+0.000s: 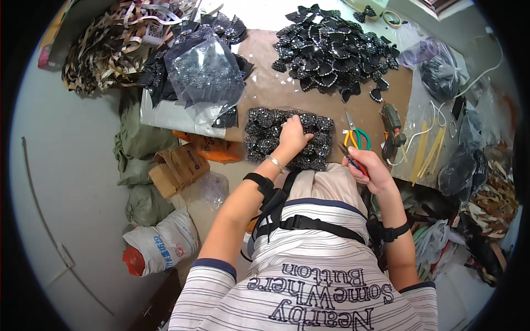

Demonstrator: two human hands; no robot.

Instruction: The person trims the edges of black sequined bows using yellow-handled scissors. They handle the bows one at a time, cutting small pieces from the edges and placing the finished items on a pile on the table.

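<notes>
Left hand (292,134) rested fingers-down on the tray of black sequinned bows (265,135) | right hand (369,168) gripped red-handled pliers (353,161) | green-handled scissors (356,134) lay nearby

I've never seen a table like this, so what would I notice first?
Probably the big pile of sparkly black bows at the far side of the brown table. Nearer, the left hand presses into a clear bag of bows, while the right hand holds a small red-handled tool. Green-handled scissors and a glue gun lie just beyond it.
</notes>
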